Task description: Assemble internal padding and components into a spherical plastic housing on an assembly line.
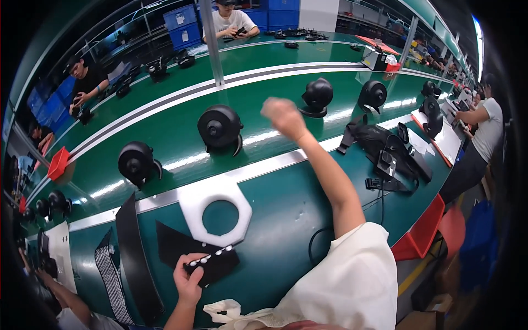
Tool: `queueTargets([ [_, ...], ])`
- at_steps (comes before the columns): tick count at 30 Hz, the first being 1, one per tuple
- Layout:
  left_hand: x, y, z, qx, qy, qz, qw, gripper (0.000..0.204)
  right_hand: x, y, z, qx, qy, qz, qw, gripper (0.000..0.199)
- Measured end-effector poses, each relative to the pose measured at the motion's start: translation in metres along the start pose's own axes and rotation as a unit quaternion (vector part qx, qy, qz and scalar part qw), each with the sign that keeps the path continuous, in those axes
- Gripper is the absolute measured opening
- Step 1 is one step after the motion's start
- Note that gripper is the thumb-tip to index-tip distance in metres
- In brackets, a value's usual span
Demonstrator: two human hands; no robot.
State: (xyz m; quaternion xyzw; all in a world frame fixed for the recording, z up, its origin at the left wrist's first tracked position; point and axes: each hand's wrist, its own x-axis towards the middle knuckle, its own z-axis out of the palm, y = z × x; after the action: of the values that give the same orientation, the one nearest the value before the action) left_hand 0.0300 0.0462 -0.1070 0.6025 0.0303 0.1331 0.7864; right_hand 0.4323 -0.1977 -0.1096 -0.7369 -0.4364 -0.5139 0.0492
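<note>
My left hand (pixel 190 275) is closed on a narrow black strip with a row of white dots (pixel 212 256), low over the green bench. Under and beside it lies a black flat sheet (pixel 175 242). A white foam block with a large round hole (pixel 242 206) rests just beyond. My right hand (pixel 283 118) reaches out over the green conveyor, smeared by motion, so its fingers cannot be made out. It is between a rounded black device (pixel 220 127) on its left and another black device (pixel 317 96) on its right, apart from both.
A long black curved sheet (pixel 136 258) and a patterned strip (pixel 110 275) lie left on the bench. Black straps with a camera-like unit (pixel 388 159) lie right. Another black device (pixel 136 164) stands on the conveyor. A red bin (pixel 421 231) juts from the bench's right edge. Co-workers surround the line.
</note>
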Motion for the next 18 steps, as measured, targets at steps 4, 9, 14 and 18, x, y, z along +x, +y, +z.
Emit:
queueTargets([
  [4,0.000,0.004,0.000,0.046,-0.030,0.054,0.997,0.024,-0.007,0.079,-0.002,-0.097,0.069,0.622,0.774,0.095],
  [9,0.007,0.003,-0.003,0.074,-0.049,0.043,0.995,0.022,-0.043,0.123,0.010,0.146,0.122,0.820,0.540,0.108],
  [14,0.010,0.013,-0.010,0.110,-0.239,0.064,0.963,0.013,-0.056,0.115,-0.042,0.550,0.100,0.684,0.469,0.066],
  [18,0.004,0.021,-0.011,0.056,-0.167,0.039,0.984,0.015,-0.010,0.051,-0.089,0.752,0.010,0.560,0.348,0.067],
])
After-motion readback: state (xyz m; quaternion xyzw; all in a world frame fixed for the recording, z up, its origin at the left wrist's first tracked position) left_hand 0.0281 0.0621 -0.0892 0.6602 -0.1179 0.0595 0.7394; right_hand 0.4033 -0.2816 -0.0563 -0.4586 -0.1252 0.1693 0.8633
